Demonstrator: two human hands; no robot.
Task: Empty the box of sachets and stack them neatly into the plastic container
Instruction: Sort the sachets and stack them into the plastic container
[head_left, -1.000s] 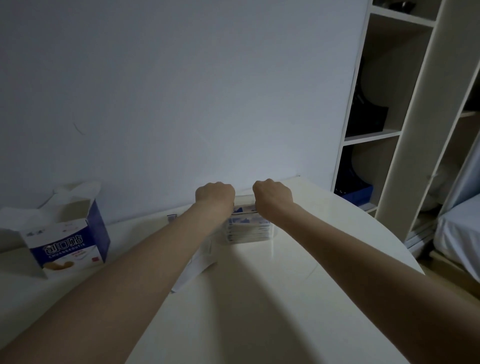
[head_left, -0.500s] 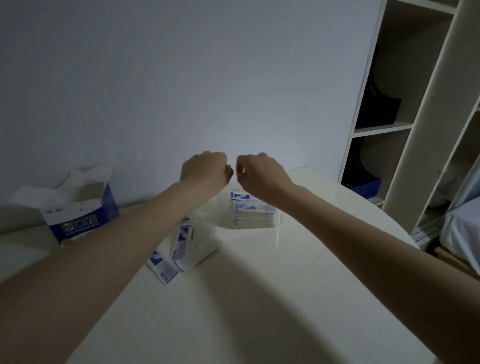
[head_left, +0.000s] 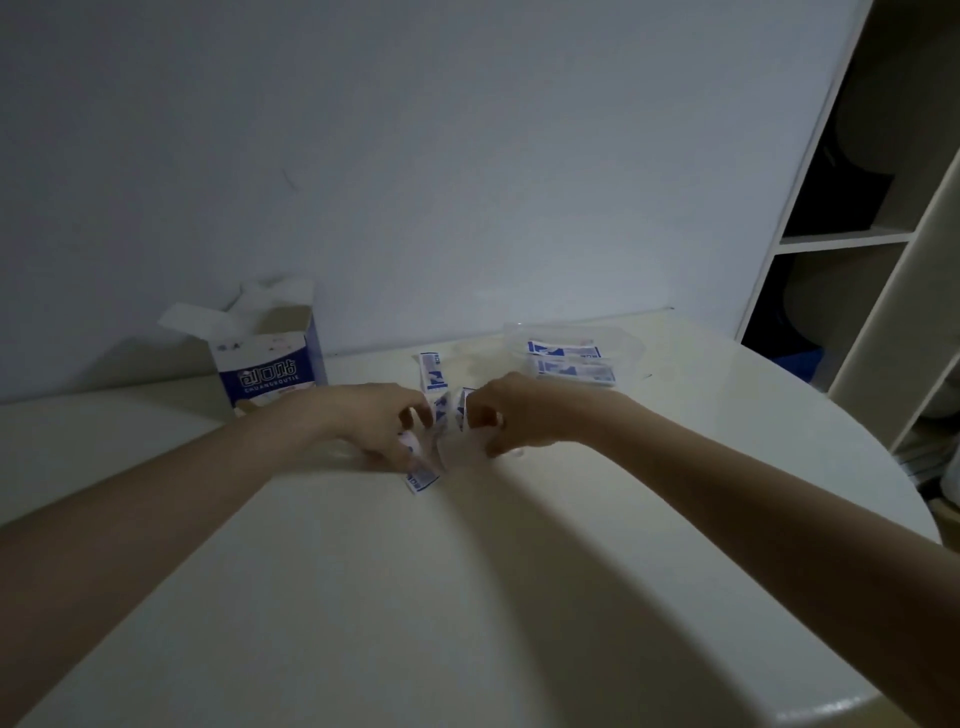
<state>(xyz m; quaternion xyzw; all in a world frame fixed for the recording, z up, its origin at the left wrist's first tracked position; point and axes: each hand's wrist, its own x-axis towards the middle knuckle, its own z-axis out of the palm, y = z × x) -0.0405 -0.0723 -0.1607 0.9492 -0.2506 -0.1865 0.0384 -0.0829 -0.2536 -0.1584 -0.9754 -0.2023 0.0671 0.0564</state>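
A clear plastic container (head_left: 626, 340) stands at the back of the round white table (head_left: 467, 597) with a stack of blue-and-white sachets (head_left: 571, 366) in it. Left of it, loose sachets (head_left: 432, 373) lie in a small heap. My left hand (head_left: 371, 423) and my right hand (head_left: 511, 413) are down on that heap, fingers curled around sachets; one sachet (head_left: 420, 478) sticks out below my left fingers. The open blue-and-white box (head_left: 267, 371) stands at the back left, flaps up.
A grey wall runs right behind the table. White open shelving (head_left: 862, 239) stands at the right with dark items inside. The table's curved edge falls away at the right and lower right.
Both hands left the container and dropped down and left onto the loose sachets, curling around them. The view has shifted, so the container now sits to the right of my hands.
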